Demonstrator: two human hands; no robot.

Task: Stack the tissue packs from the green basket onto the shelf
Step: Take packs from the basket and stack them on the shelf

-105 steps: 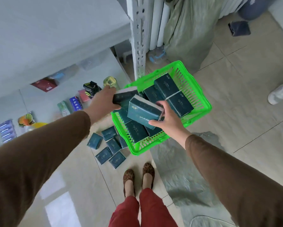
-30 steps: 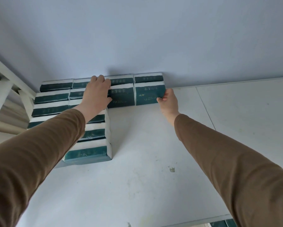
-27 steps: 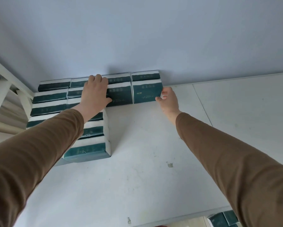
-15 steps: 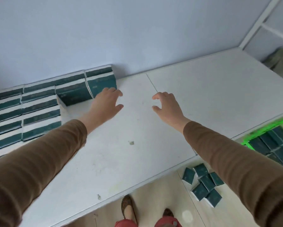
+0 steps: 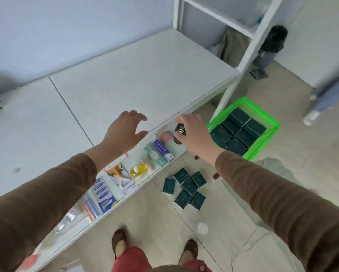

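Dark teal tissue packs (image 5: 240, 132) fill the green basket (image 5: 272, 125) on the floor, beside the white shelf's (image 5: 145, 79) right post. More loose packs (image 5: 188, 187) lie scattered on the tiles near my feet. My left hand (image 5: 123, 132) and right hand (image 5: 196, 134) hover over the shelf's front edge, fingers loosely spread, holding nothing.

Empty hands (image 5: 125, 130) above shelf (image 5: 145, 75)
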